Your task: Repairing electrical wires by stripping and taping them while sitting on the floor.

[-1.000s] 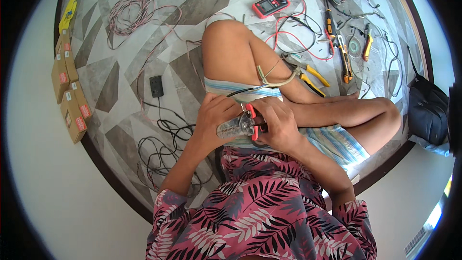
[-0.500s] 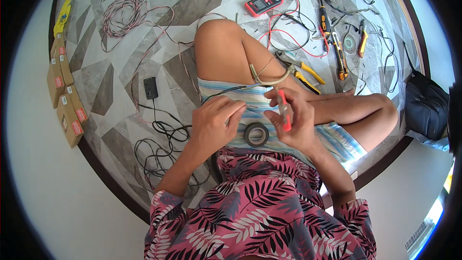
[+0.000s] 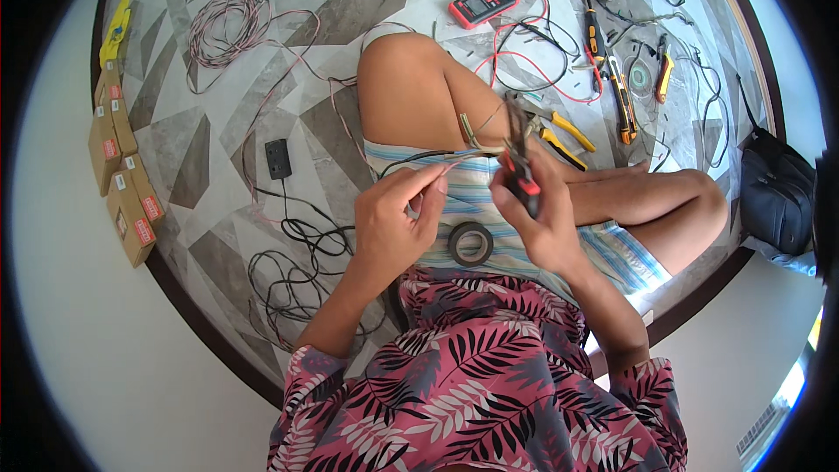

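Observation:
My left hand (image 3: 398, 218) is closed in a pinch on a thin wire (image 3: 450, 166), beside a black cable (image 3: 411, 160) that crosses my lap. In my right hand (image 3: 540, 218) is a red-and-black-handled tool (image 3: 522, 177); its upper metal part is smeared by motion, so its exact kind is unclear. Between the hands and the far thigh lies a pale cable with bared ends (image 3: 472, 138). A roll of black electrical tape (image 3: 470, 245) rests on the striped shorts, just below and between both hands.
Yellow-and-black pliers (image 3: 564, 140) lie past my leg. Farther off are a red multimeter (image 3: 483, 5), a utility knife (image 3: 623, 105) and coiled speaker-type wire (image 3: 229, 31). A black socket block (image 3: 278, 159) and tangled cord sit left; cardboard boxes (image 3: 131, 210) line the wall; a black bag (image 3: 778, 188) stands right.
My right hand has turned the red-handled tool upward, its metal end now near the pale cable. My left hand still pinches and has shifted slightly; a thin wire now shows at its fingertips.

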Tool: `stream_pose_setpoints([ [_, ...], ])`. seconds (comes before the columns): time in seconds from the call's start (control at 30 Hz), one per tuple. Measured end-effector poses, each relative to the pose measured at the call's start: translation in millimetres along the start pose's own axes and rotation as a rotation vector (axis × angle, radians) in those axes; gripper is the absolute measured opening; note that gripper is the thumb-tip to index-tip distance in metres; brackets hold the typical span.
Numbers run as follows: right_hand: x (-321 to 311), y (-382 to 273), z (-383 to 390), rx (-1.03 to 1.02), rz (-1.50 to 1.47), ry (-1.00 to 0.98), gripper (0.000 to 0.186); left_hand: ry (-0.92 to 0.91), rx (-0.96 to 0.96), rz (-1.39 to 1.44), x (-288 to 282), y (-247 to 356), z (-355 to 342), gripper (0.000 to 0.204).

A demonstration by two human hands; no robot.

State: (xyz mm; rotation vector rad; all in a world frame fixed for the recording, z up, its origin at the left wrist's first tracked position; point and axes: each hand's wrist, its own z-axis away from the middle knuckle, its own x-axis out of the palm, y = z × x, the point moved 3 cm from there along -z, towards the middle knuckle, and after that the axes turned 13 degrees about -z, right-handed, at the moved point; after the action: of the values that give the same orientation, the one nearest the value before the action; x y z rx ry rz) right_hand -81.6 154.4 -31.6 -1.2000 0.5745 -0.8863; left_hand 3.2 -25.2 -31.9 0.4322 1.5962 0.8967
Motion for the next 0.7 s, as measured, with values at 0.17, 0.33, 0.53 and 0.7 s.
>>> stream_pose_setpoints([
  [0.17,-17,4,41,0.300,0.014,-0.206,0.035,0.114,-0.087,0.109,2,8,-4,0.019],
  [0.33,-4,4,46,0.497,-0.196,-0.267,0.040,0.108,-0.053,0.022,1,14,-9,0.011],
  [0.53,-4,7,44,0.540,-0.349,-0.272,0.041,0.139,0.033,-0.004,6,30,-12,0.007],
  [0.7,0,5,42,0.512,-0.370,-0.290,0.041,0.150,0.041,-0.012,6,29,-10,0.008],
])
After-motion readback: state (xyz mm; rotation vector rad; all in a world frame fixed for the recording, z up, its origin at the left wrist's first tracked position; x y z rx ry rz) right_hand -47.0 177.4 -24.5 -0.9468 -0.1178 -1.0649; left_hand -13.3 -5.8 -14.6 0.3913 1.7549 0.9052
